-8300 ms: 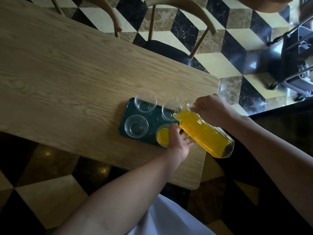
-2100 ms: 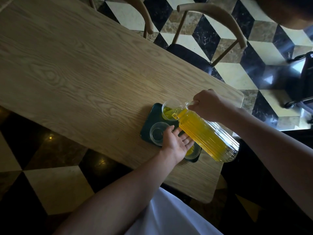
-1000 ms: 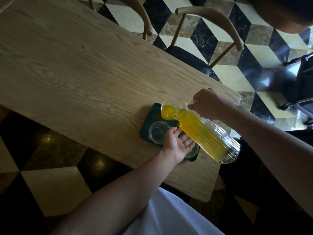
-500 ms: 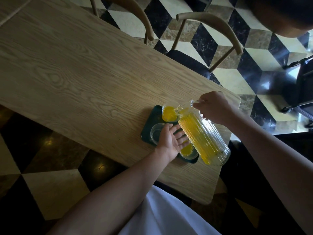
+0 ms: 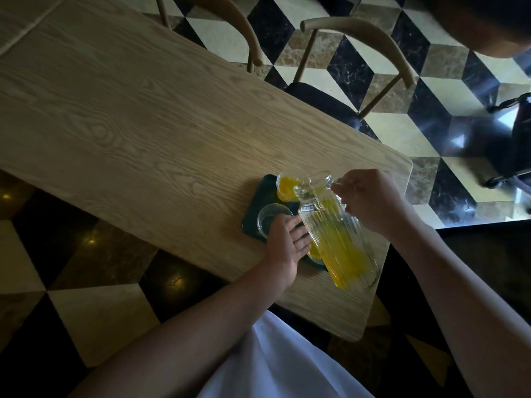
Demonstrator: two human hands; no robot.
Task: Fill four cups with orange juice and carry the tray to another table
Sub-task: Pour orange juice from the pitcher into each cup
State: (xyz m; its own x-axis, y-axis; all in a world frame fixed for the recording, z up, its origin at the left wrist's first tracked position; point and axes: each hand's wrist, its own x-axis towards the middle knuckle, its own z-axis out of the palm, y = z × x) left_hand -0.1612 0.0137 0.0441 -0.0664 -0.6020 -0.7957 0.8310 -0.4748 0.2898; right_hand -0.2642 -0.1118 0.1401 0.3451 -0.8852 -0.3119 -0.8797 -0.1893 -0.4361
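Observation:
A dark green tray (image 5: 253, 209) lies near the right end of the wooden table (image 5: 129, 124). On its far left corner stands a clear cup (image 5: 284, 185) holding orange juice. Nearer me, a clear cup (image 5: 268, 222) on the tray's left side holds no juice. My left hand (image 5: 286, 245) rests flat on the tray beside that cup, fingers spread. My right hand (image 5: 370, 199) grips the handle of a ribbed glass pitcher (image 5: 339, 239) with juice in its lower half, held nearly upright above the tray. Another juice-filled cup (image 5: 313, 252) peeks out under the pitcher; a fourth is hidden.
Two wooden chairs (image 5: 359, 35) stand at the table's far side on a checkered tile floor (image 5: 402, 133). The table's right edge (image 5: 402, 196) is close to the tray. A dark wheeled object (image 5: 517, 139) stands at the far right. White cloth (image 5: 273, 363) covers my lap.
The pitcher has tipped back from pouring into the far left cup, which now holds juice. My left hand has shifted slightly toward the near left cup.

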